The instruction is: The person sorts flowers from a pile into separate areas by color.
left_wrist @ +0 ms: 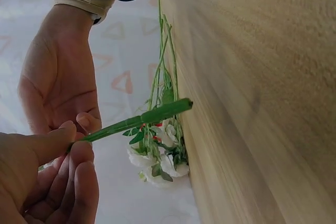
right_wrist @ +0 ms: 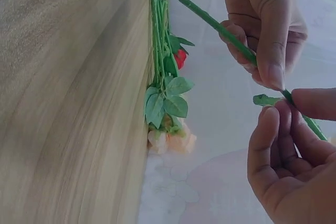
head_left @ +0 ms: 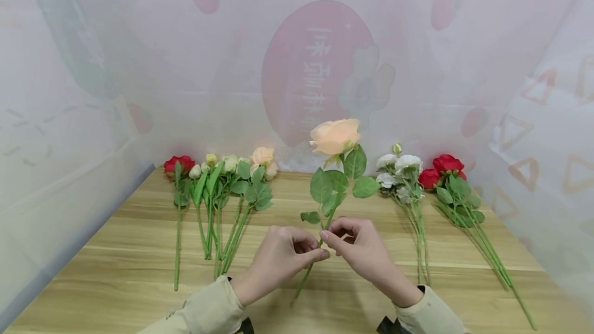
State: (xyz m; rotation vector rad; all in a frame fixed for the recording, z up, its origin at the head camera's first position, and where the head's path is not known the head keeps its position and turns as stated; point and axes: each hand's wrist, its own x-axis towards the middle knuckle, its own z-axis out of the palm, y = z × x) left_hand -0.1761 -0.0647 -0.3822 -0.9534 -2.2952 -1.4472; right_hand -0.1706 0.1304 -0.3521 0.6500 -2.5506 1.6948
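Observation:
A peach artificial rose (head_left: 336,137) with green leaves stands tilted in the air above the table, its bloom up and its stem slanting down to the left. My left hand (head_left: 284,257) pinches the stem (left_wrist: 123,125) between thumb and fingers. Just above it, my right hand (head_left: 359,249) pinches the same stem between thumb and forefinger. In the right wrist view, the left hand (right_wrist: 268,24) and right hand (right_wrist: 294,156) grip it close together. The stem's cut lower end sticks out free below the left hand.
On the wooden table (head_left: 139,267), left, lie a red rose (head_left: 180,164), pale green-white flowers (head_left: 229,163) and peach roses (head_left: 263,157). At right lie white flowers (head_left: 408,164) and red roses (head_left: 447,165). A printed cloth (head_left: 223,66) hangs behind.

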